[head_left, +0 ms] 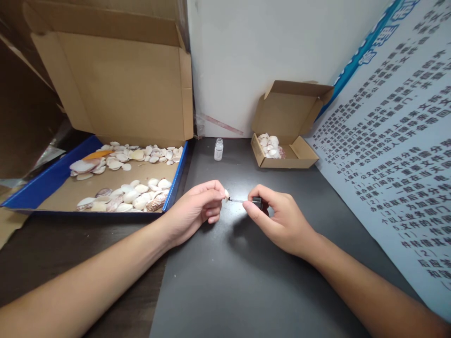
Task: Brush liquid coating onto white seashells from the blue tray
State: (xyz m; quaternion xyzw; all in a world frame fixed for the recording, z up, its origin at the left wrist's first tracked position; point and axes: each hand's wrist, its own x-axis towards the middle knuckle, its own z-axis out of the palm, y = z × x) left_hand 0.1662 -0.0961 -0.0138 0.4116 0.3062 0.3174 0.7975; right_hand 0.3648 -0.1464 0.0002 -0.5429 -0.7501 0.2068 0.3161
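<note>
In the head view, our two forearms come in from the bottom corners of the frame and meet just below the middle, over a dark table (pixel 246 281). Our left hand (pixel 197 211) lies with the wrist low and the fingers curled, and the thumb and forefinger pinch a small pale shell (pixel 227 194) at their tips. Our right hand (pixel 278 220) faces it from the right, the knuckles turned up, and its fingers are closed on the black cap (pixel 257 203) of a thin brush (pixel 237 200). The brush points left and level, and its tip touches the shell. The two hands stay a little apart, joined only by the brush.

Above the hands, near the middle of the frame, a small clear bottle (pixel 219 149) stands upright on the table with its top off. To its right, a small cardboard box (pixel 287 159) sits open with a heap of shells (pixel 269 146) inside. At the left of the frame, a wide blue-edged tray (pixel 52 176) holds many more shells (pixel 130 197), laid in rows, with a large cardboard flap (pixel 116 80) rising behind it. A printed board (pixel 394 155) leans along the right side.
</note>
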